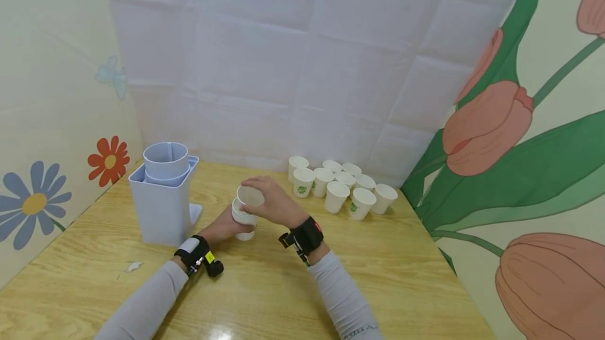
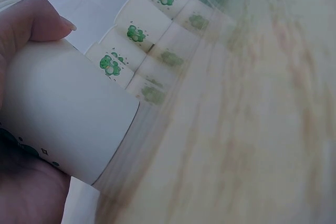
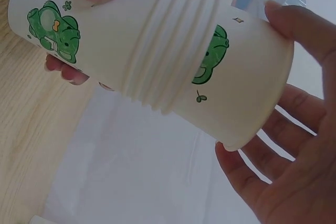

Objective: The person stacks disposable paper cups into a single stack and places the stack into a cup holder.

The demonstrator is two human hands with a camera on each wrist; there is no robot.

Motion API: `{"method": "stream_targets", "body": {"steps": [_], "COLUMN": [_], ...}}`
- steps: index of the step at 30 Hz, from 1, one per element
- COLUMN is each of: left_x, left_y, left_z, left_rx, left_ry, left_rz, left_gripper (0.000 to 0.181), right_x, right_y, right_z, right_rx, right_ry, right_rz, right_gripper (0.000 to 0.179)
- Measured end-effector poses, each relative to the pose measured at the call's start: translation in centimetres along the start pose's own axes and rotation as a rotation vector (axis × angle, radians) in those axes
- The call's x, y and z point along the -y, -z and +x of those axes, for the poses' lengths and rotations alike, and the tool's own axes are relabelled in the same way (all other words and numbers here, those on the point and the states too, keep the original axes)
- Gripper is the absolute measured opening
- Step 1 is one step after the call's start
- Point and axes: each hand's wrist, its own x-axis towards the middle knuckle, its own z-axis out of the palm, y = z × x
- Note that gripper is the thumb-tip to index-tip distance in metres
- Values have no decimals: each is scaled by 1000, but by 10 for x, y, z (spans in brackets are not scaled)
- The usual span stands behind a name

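Observation:
In the head view my left hand (image 1: 223, 225) grips a stack of nested white paper cups (image 1: 243, 218) low over the table. The right wrist view shows several rims packed together, with green cartoon animals printed on the cup walls. My right hand (image 1: 278, 204) holds the topmost cup (image 3: 249, 72) by its rim, thumb on one side and fingers round the other. That cup's lower part sits inside the stack. Close up in the left wrist view, the left thumb (image 2: 44, 19) lies over the bottom cup (image 2: 68, 103).
Several white paper cups (image 1: 337, 196) stand upright in a group at the back right. On the left is a pale blue square bin (image 1: 160, 214) with a round blue container (image 1: 166, 164) in its top. A white scrap (image 1: 134, 266) lies near the table's left side.

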Motion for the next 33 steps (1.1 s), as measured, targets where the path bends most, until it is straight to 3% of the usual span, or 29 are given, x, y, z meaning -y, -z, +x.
{"method": "stream_targets", "body": {"steps": [14,22,33], "left_x": [0,-3,-2], "left_y": [-2,-1,1], "left_z": [-1,-1,-1], "left_rx": [-3,1,-1], "left_ry": [-43,-55,0], "left_rz": [8,32,54], "left_gripper": [64,56,64], "right_x": [3,-2,3], "right_y": [-10,-18,-18], "right_z": [2,5,3], "right_rx": [86,200,222], "right_ry": [-5,5,-103], "right_rz": [-55,-116,-116], "right_gripper": [49,35,42]}}
